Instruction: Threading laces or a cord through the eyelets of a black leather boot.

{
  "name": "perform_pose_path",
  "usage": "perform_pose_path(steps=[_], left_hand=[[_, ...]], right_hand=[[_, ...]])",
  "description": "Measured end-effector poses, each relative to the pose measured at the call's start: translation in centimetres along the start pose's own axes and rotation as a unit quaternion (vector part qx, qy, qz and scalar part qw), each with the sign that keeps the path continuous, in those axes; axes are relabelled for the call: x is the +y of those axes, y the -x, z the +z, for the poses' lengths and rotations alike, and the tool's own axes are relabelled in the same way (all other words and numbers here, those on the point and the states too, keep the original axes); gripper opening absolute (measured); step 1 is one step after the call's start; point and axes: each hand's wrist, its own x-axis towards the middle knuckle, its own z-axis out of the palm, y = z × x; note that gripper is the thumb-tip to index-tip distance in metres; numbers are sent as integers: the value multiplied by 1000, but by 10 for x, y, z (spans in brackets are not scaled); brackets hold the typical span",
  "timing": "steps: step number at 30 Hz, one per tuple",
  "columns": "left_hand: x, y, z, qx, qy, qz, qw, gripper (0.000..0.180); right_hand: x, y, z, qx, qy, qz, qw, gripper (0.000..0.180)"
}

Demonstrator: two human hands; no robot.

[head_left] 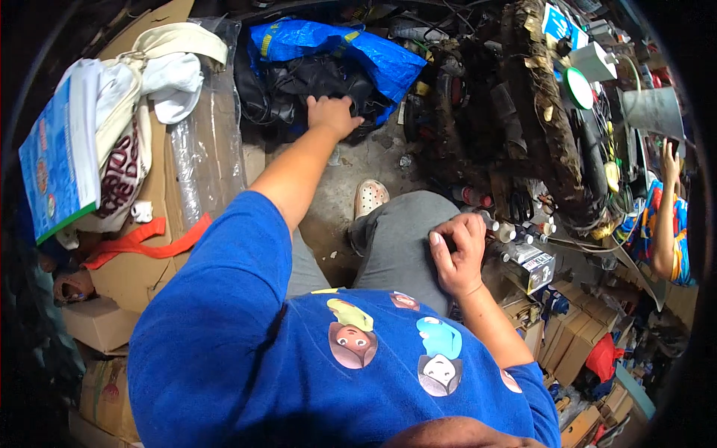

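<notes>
My left hand (332, 117) reaches forward, its fingers apart and resting on crumpled black material (314, 78). That material fills a blue bag (373, 63) with yellow marks, which lies slumped open on the floor ahead of me. Under my palm the contact is partly hidden, and no separate object shows in the fingers. My right hand (458, 254) rests on my grey-trousered thigh (403, 239). Its fingers are loosely curled in, the thumb alongside, with only shadow between them.
Cardboard and plastic wrap (205, 149) lie at left, with white cloths (175, 78), a blue book (60, 149) and an orange strap (142, 243). A rough timber beam (549, 112), bottles (508, 231) and a small box (534, 270) crowd the right. Another person's arm (661, 224) shows at far right.
</notes>
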Motion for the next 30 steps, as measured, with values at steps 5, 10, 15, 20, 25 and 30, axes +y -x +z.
perform_pose_path(steps=[5,10,15,20,25,30], left_hand=[[-22,47,16,26,115,43,992,43],[-47,115,-60,-97,605,59,788,23],[-41,242,-127,-68,756,135,637,22],[-40,319,-144,-46,742,204,637,32],[-44,360,-146,-54,738,228,633,33],[-1,400,-188,255,238,269,898,65]], right_hand=[[-7,3,3,19,-8,-24,999,10],[-12,14,9,45,-10,-61,997,13],[-24,13,-5,125,-105,-77,984,56],[-69,6,-71,-8,22,-197,980,84],[-97,23,-83,-9,76,-284,956,27],[-105,32,-87,-19,122,-284,951,21]])
